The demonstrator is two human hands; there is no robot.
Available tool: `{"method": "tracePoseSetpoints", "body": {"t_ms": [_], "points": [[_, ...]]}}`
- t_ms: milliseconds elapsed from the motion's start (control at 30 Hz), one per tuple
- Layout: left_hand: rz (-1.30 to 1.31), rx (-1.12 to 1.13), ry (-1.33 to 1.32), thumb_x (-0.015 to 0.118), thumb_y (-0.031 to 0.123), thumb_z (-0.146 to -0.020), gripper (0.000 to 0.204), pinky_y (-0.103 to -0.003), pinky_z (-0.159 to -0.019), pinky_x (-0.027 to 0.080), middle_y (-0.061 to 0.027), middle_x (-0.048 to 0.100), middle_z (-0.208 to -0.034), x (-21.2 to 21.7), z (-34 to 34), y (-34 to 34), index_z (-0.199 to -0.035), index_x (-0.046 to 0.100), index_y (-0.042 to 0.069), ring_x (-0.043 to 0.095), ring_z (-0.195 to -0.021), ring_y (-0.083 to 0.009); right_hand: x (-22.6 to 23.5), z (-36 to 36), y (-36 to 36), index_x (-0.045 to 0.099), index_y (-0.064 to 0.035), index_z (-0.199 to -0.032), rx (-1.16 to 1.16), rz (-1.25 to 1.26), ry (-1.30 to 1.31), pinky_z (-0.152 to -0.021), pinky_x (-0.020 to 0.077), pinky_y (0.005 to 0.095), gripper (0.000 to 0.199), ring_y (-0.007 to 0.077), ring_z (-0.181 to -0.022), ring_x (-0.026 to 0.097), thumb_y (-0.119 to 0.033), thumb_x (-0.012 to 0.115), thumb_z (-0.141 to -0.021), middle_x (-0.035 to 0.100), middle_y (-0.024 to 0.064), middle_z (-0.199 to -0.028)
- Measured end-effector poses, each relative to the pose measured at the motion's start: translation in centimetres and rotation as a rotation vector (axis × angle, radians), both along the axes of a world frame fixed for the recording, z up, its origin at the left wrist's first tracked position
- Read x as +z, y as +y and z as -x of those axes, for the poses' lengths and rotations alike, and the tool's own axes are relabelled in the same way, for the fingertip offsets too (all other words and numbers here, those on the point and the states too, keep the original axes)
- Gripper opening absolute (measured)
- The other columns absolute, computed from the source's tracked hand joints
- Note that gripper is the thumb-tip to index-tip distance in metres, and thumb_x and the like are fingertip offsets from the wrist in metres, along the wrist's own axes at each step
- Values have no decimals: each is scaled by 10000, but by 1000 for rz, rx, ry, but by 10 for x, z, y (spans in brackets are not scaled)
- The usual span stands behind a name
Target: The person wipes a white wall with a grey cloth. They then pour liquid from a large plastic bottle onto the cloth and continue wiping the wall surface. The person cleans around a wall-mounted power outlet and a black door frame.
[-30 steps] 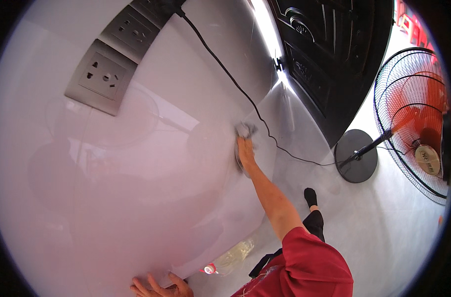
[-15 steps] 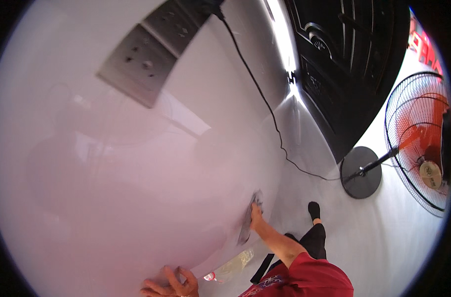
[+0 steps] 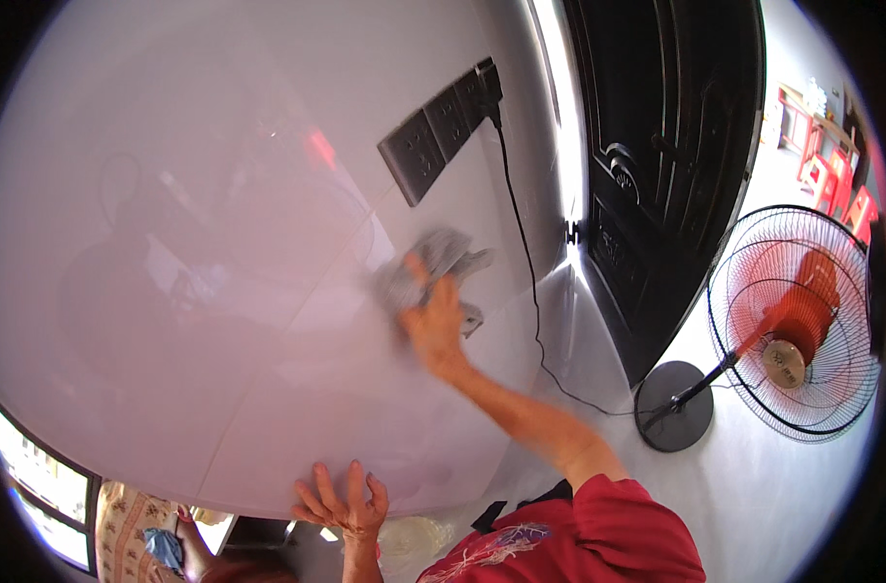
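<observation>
My right hand [image 3: 435,325] presses a crumpled grey cloth [image 3: 448,251] against a glossy white tiled wall [image 3: 268,389], with the arm stretched out. Hand and cloth are a little blurred. Below and to the left, my left hand [image 3: 344,507] rests on the wall near its lower edge, fingers spread and holding nothing. A row of dark wall sockets [image 3: 414,160] sits above the cloth, apart from it. From the plug at its far end a black cable [image 3: 530,262] hangs down to the floor.
A black panelled door [image 3: 657,194] stands at the right. Nearby is a standing fan [image 3: 793,321] on a round base [image 3: 674,408]. Red stools [image 3: 822,185] show beyond. At lower left, another person's arm [image 3: 195,544] is beside a blue cloth [image 3: 164,550] and a window [image 3: 44,496].
My right hand has carried the grey cloth up the wall from low near the floor towards the sockets. My left hand stays spread on the wall. The view has shifted, showing the window and another person.
</observation>
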State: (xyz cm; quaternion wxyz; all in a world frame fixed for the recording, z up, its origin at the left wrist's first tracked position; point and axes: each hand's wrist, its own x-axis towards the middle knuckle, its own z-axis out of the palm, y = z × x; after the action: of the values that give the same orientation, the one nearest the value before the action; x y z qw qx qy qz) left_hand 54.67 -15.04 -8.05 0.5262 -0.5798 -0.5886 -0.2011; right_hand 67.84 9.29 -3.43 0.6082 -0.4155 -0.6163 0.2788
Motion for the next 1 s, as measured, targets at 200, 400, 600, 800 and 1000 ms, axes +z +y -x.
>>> {"method": "tracePoseSetpoints", "body": {"t_ms": [200, 400, 600, 800, 1000], "points": [[-15, -252, -299, 586, 229, -791, 461, -583, -1090, 123, -264, 355, -1404, 6, -10, -24, -1217, 476, 93, 253, -1342, -444, -5, 15, -126, 558, -310, -1262, 190, -850, -353, -832, 328, 491, 632, 311, -1130, 452, -247, 654, -641, 491, 24, -1041], [-423, -238, -230, 579, 238, -809, 580, -550, -1083, 177, -249, 283, -1409, 47, -10, -65, -1313, 353, 62, 261, -1323, -391, 15, 28, -91, 596, -444, -1136, 76, -1310, -438, -716, 301, 432, 465, 262, -1061, 498, -348, 634, -683, 506, -50, -954], [-359, -202, -709, 566, 292, -847, 786, -535, -1076, 186, -241, 155, -1494, 52, 19, -73, -1445, 152, -5, 193, -1363, -398, 133, 31, -30, 574, -224, -1276, -115, -847, -24, -881, 260, 458, 560, 372, -1218, 363, -370, 540, -737, 537, 104, -1135], [-161, -697, -1285, 459, 502, -885, 882, -434, -1118, 156, -186, 59, -1545, 37, 7, -54, -1482, 41, 5, 119, -1416, -295, 145, 56, -98, 609, -265, -1234, -29, -1074, -75, -773, 293, 466, 634, 359, -1139, 465, -335, 600, -604, 544, 56, -1084], [-346, -849, -1472, 339, 657, -898, 936, -419, -1122, 179, -149, 81, -1545, -10, 20, -50, -1485, 7, 8, 206, -1388, -286, 41, 61, -145, 614, -383, -1089, 301, -1319, -278, -674, 293, 431, 323, 181, -1163, 526, -347, 590, -768, 559, -65, -1149]]}}
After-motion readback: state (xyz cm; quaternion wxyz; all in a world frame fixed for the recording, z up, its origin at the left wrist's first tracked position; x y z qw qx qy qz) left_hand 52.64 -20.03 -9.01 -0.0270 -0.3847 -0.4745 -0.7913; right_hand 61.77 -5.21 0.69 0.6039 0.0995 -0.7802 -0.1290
